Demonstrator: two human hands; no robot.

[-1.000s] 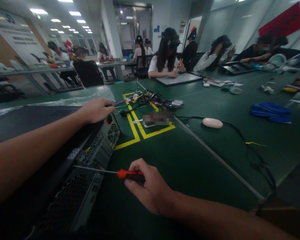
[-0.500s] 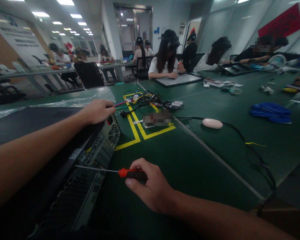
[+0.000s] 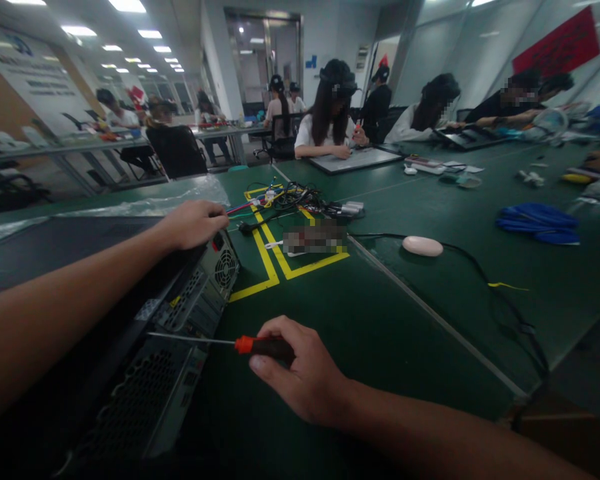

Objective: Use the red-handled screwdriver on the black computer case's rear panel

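Observation:
A black desktop computer case (image 3: 105, 257) lies on its side at the left, its metal back panel with vent holes and a small fan facing right. On its far top corner rests my left hand (image 3: 196, 223), fingers curled over the edge and gripping it. My right hand (image 3: 300, 367) is wrapped round the dark handle of a screwdriver (image 3: 243, 345) with an orange collar. The long thin shaft points left, and its tip meets the rear edge of the case. What lies exactly at the tip is too small to make out.
Beyond the case, a bundle of cables (image 3: 300, 197) lies by yellow tape marks (image 3: 310, 270) on the green table (image 3: 380, 333). A pale oval mouse-like object (image 3: 423, 246) and blue gloves (image 3: 537, 223) are farther right. A person (image 3: 330, 127) works across the table.
The whole view shifts very slightly. Both hands, the screwdriver and the case keep nearly the same positions relative to each other.

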